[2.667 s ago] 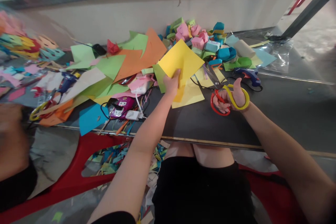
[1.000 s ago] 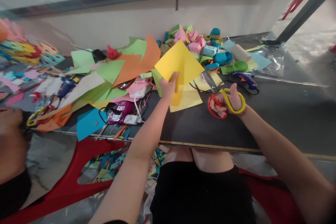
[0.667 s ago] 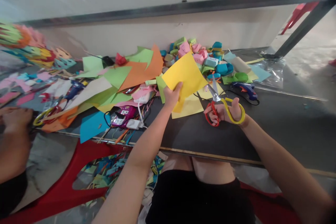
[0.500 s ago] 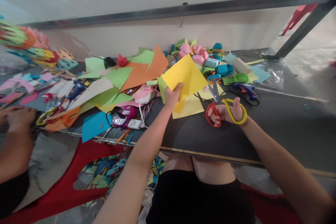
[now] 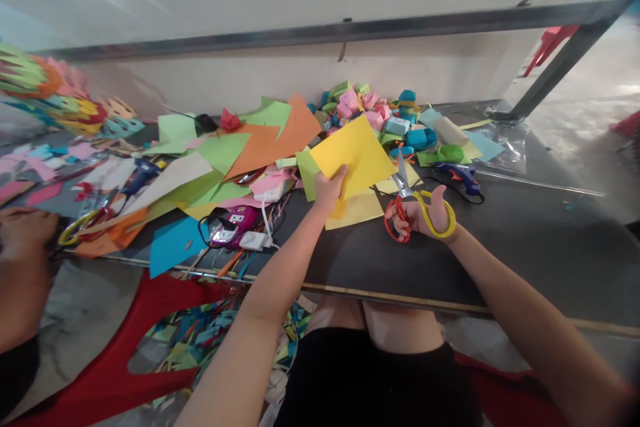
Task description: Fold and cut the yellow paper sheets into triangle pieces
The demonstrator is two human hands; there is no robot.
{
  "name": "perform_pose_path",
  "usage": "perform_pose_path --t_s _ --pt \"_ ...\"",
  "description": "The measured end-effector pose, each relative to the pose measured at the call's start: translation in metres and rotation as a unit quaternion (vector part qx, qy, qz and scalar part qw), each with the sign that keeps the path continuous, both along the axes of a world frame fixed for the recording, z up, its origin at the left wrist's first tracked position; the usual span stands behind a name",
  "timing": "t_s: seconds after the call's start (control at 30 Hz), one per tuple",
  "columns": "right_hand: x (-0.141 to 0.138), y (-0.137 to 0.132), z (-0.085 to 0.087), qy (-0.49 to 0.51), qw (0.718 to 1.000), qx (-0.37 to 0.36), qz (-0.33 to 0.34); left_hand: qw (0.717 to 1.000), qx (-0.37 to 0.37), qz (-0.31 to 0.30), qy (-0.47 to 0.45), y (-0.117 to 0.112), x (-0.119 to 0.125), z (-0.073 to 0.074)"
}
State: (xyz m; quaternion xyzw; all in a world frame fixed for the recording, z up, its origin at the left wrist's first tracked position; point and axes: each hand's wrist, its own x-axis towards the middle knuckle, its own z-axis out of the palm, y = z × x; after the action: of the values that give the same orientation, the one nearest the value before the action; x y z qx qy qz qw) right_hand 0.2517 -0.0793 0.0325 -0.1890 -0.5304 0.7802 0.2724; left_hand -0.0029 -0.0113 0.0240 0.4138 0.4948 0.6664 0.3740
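A sheet of bright yellow paper (image 5: pixel 357 153) is pinched in my left hand (image 5: pixel 331 188), thumb on top, raised over the table. In my right hand (image 5: pixel 425 217) is a pair of scissors (image 5: pixel 403 185) with one red and one yellow handle; fingers and thumb pass through the loops. The scissor blades point away from me, beside the yellow sheet's right corner. A paler yellow piece of paper (image 5: pixel 356 210) lies on the table under the held sheet. Just beyond the scissors rests a blue glue gun (image 5: pixel 459 177).
Folded pink, green and blue paper pieces (image 5: pixel 373 107) are heaped at the back. Green and orange sheets (image 5: pixel 273 147) spread left, near a purple power strip (image 5: pixel 239 220). Another person's hand (image 5: pixel 27 230) rests at the far left beside a second pair of scissors (image 5: pixel 83 227). Scraps lie below.
The scissor blades have come closer together, and the fingers of my right hand have drawn in slightly. The held yellow sheet has tilted a little. The whole view has shifted slightly.
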Motion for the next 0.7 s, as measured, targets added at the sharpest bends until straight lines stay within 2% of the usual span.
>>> perform_pose_path --t_s 0.23,0.5,0.7 --pt "-0.003 -0.006 0.006 -0.031 0.999 0.027 -0.035 0.995 -0.013 -0.054 -0.078 -0.001 0.009 -0.006" --pt "-0.005 -0.003 0.003 -0.049 0.997 0.048 -0.025 0.986 -0.036 -0.066 -0.147 0.0 0.011 -0.006" --pt "-0.011 -0.007 0.018 -0.071 0.996 0.062 -0.006 0.984 -0.03 -0.086 -0.152 0.004 0.008 -0.009"
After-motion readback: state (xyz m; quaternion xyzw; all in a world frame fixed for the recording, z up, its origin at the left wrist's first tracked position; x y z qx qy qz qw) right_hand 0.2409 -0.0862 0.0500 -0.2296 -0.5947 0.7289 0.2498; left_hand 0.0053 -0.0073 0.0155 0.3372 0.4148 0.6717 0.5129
